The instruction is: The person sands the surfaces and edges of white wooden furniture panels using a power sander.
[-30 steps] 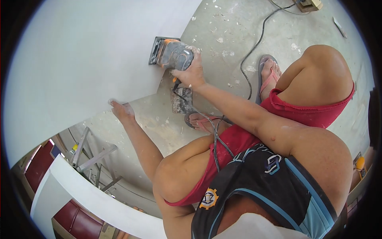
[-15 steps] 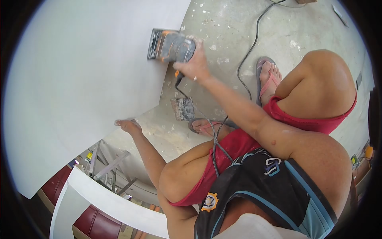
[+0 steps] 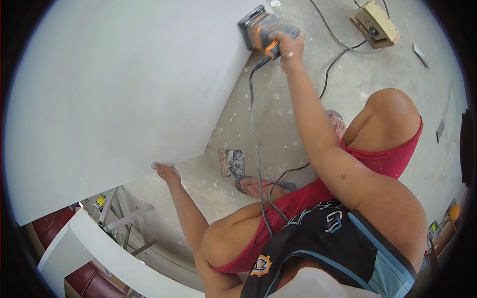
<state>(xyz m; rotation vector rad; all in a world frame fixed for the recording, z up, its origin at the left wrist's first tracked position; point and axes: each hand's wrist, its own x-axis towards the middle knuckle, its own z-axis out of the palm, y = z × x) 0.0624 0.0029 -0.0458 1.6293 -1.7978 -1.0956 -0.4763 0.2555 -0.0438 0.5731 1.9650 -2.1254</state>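
My right hand [image 3: 292,45] is wrapped around the rear of an electric sander [image 3: 266,31], a dusty grey and orange tool. The sander's pad meets the right edge of a large white panel [image 3: 129,99], near the top of the view. A black cord [image 3: 252,109] hangs from the sander down toward my lap. My left hand [image 3: 166,172] grips the panel's lower edge near its corner, with some fingers hidden beneath it.
On the paint-spattered floor lie a stained square plate [image 3: 231,163] and a blade-like tool [image 3: 422,55]. A wooden outlet box [image 3: 375,24] with a plugged-in cord sits at upper right. A metal stand [image 3: 121,218] and a curved white piece [image 3: 107,256] are at lower left.
The sander in my right hand has moved up and right along the panel's edge. My left hand keeps its hold. The view has shifted, bringing the outlet box fully into sight.
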